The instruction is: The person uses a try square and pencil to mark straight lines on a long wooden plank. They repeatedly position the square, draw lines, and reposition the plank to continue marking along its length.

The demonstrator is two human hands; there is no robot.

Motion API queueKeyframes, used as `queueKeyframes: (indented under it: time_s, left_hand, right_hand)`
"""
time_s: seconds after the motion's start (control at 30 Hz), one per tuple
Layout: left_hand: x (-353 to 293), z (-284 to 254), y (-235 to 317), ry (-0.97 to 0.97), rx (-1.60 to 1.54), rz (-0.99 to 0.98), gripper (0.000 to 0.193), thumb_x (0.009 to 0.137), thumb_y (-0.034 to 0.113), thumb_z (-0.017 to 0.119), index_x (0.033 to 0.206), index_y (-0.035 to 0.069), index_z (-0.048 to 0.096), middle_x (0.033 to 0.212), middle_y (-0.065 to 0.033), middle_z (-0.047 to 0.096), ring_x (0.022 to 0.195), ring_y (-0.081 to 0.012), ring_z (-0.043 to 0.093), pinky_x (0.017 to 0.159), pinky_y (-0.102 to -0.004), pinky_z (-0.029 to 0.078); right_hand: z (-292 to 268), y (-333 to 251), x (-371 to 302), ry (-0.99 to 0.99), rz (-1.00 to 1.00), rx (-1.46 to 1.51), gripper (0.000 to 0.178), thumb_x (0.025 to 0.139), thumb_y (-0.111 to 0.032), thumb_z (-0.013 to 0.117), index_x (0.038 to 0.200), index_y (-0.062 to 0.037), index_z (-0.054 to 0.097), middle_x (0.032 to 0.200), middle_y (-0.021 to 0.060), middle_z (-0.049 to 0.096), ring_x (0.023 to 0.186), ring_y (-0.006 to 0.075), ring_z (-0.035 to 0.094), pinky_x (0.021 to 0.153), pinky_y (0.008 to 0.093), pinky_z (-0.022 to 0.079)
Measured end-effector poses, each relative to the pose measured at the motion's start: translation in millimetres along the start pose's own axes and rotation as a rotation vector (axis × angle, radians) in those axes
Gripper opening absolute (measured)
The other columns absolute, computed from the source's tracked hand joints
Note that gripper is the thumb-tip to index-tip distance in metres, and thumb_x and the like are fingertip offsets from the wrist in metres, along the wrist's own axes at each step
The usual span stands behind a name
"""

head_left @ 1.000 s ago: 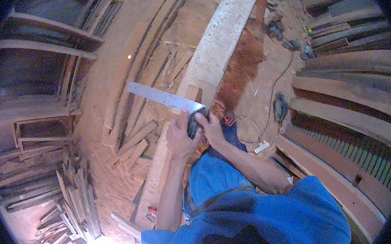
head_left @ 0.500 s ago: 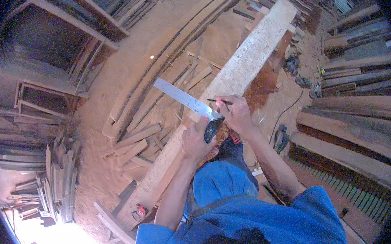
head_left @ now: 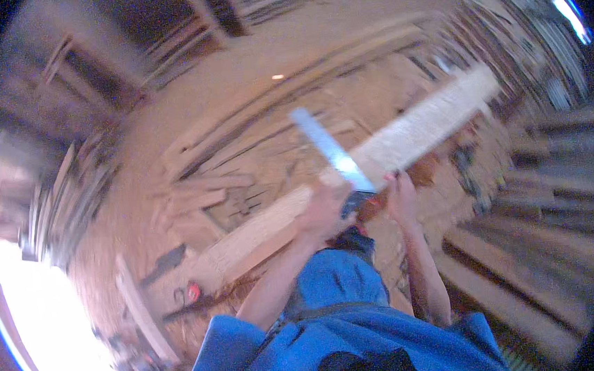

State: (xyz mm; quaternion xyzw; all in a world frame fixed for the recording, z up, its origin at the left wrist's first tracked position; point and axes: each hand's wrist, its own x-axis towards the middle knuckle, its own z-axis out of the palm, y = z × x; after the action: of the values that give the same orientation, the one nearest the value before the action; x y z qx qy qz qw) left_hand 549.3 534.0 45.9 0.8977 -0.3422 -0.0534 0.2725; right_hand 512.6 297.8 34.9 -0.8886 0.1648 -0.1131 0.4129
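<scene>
A long pale board (head_left: 424, 119) runs slantwise in front of me, from lower left to upper right. Across it lies a try square (head_left: 329, 147), its shiny metal blade reaching past the far edge and its dark stock at the near edge. My left hand (head_left: 321, 210) is closed around the stock, steadying the square on the board. My right hand (head_left: 401, 198) is at the board's near edge, just right of the square, fingers pinched together. The slim dark pencil seen in it half a second ago is lost in motion blur.
A red tape measure (head_left: 194, 291) rests at the board's near left end. Wood offcuts (head_left: 203, 193) litter the sawdusty floor beyond. Long curved planks (head_left: 290, 92) lie farther off. Stacked timber (head_left: 526, 265) stands at right, and bright light enters at lower left.
My view has swung, blurring the picture and making the board lie flatter across it. My right hand has drawn back from the blade to the near edge; my left stays on the square.
</scene>
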Motion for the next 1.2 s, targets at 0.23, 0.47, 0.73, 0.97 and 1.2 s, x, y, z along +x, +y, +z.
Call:
queueKeyframes:
  time_s: [0.23, 0.47, 0.73, 0.97, 1.2]
  left_hand:
    - [-29.9, -19.4, -12.3, -0.131, -0.054, -0.196, 0.098, 0.080, 0.056, 0.076, 0.156, 0.007, 0.038, 0.137, -0.0246, 0.058, 0.124, -0.0421, 0.059, 0.110, -0.0555, 0.041]
    - [-162.3, -48.6, -32.8, 0.084, 0.125, -0.624, 0.067, 0.086, 0.050, 0.073, 0.134, 0.006, 0.057, 0.120, -0.0167, 0.065, 0.114, -0.0371, 0.065, 0.102, -0.0516, 0.047]
    - [-284.5, -72.0, -14.4, 0.588, 0.051, -1.120, 0.046, 0.089, 0.048, 0.073, 0.106, 0.006, 0.067, 0.102, -0.0165, 0.069, 0.100, -0.0387, 0.068, 0.084, -0.0524, 0.053]
    - [-435.5, -139.9, -96.6, 0.902, 0.666, -1.475, 0.047, 0.082, 0.043, 0.080, 0.112, 0.008, 0.069, 0.104, -0.0147, 0.070, 0.097, -0.0357, 0.069, 0.083, -0.0477, 0.054]
    - [-558.0, -148.3, -190.8, 0.541, 0.759, -1.739, 0.075, 0.083, 0.043, 0.077, 0.145, 0.009, 0.052, 0.152, -0.0125, 0.052, 0.144, -0.0328, 0.045, 0.117, -0.0555, 0.032]
  right_hand:
    - [10.8, 64.3, -5.8, -0.465, -0.065, -0.200, 0.057, 0.104, -0.037, 0.056, 0.148, -0.0015, 0.050, 0.140, 0.0263, 0.055, 0.133, 0.0395, 0.049, 0.112, 0.0459, 0.039]
    - [-40.9, 106.4, -9.1, -0.178, 0.183, 0.013, 0.058, 0.102, -0.025, 0.058, 0.154, -0.0050, 0.044, 0.153, 0.0264, 0.047, 0.137, 0.0450, 0.047, 0.112, 0.0509, 0.040]
    - [-42.7, 130.5, 21.5, 0.092, -0.232, -0.487, 0.057, 0.100, -0.014, 0.061, 0.155, -0.0144, 0.046, 0.141, 0.0285, 0.058, 0.121, 0.0422, 0.062, 0.097, 0.0465, 0.053]
    - [-25.9, 86.9, 58.1, 0.130, 0.362, 0.394, 0.072, 0.093, -0.057, 0.069, 0.138, -0.0003, 0.061, 0.127, 0.0150, 0.060, 0.108, 0.0282, 0.057, 0.086, 0.0399, 0.050]
    - [-30.1, 21.9, 35.4, 0.002, 0.317, 0.481, 0.058, 0.098, -0.049, 0.064, 0.136, -0.0054, 0.061, 0.126, 0.0098, 0.061, 0.106, 0.0169, 0.056, 0.082, 0.0335, 0.049]
